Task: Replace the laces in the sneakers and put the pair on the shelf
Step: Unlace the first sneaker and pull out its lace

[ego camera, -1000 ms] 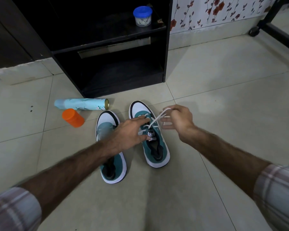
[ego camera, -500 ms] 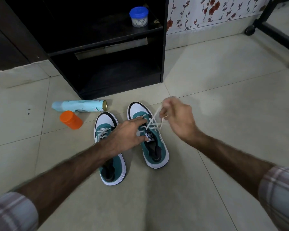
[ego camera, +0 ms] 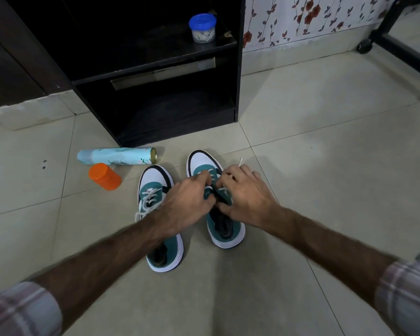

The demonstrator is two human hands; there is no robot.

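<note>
- Two teal-and-white low-top sneakers sit side by side on the beige tiled floor (ego camera: 301, 117), toes toward the black wooden shelf unit (ego camera: 155, 69), just in front of it and not on it.
- Right sneaker (ego camera: 201, 161): both hands are over its lacing area. White lace (ego camera: 240, 162) runs through the front eyelets; one loose end sticks out past the right hand's knuckles.
- Left hand (ego camera: 187, 200): fingers curled down onto the right sneaker's tongue and eyelets, fingertips (ego camera: 205, 177) pinching at the lace. Exact contact is partly hidden by the hand itself.
- Right hand (ego camera: 245, 195): fingers curled, grip closed on the lace at the sneaker's right eyelet row, thumb tucked toward the shoe opening.
- The two hands nearly touch over the middle of the tongue.
- Left sneaker (ego camera: 155, 175): untouched, partly under the left forearm. A pale grey lace (ego camera: 147, 200) is threaded in it, loose loop hanging off its left side.
- Pale blue spray can (ego camera: 117, 156) lies on its side on the floor left of the sneakers; orange plastic cap (ego camera: 104, 176) is just beside it, nearer the camera.
- Small clear jar with a blue lid (ego camera: 202, 27) stands on the shelf unit's upper shelf, right end. Lower compartment is dark.
- Plaid sleeves rolled up on both arms.
</note>
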